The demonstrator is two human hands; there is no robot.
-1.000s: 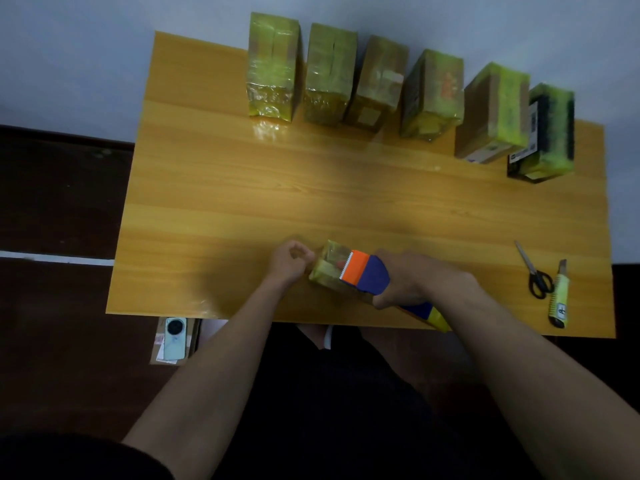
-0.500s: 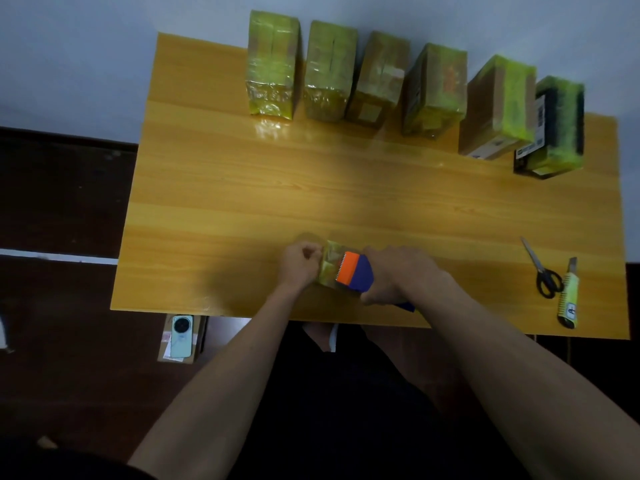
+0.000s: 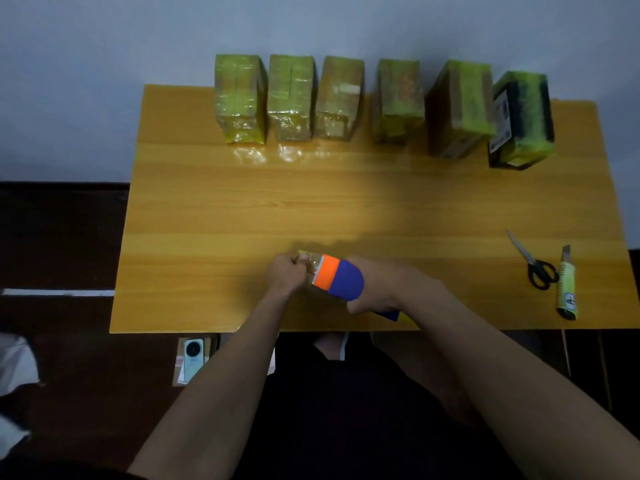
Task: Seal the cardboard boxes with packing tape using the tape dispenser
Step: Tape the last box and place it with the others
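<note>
My hands meet at the near edge of the bench (image 3: 207, 209): my left hand (image 3: 284, 276) is curled, thumb and fingertips pinching the loose end of the yellowish tape (image 3: 311, 263), and my right hand (image 3: 382, 284) is wrapped around the tape dispenser (image 3: 341, 278), its orange guard and toothed blade turned toward the left hand. Compared with a second ago, the dispenser has moved a little left and its blade now sits right up against my left fingers; the short run of tape visible between the hands has shrunk to almost nothing. Whether a small box lies under the dispenser I cannot tell, as both hands cover that spot. I judge this to be a tape end being freed or re-seated on the blade rather than a strip being laid along a seam. Six cardboard boxes (image 3: 398, 102) stand in a row along the far edge of the bench, well apart from my hands, each already showing glossy yellow-green tape. The scissors (image 3: 535, 266) and the utility knife (image 3: 567, 287) lie untouched near the right edge. On that evidence the sealing looks largely complete, and the next step depends on getting a clean tape end.
</note>
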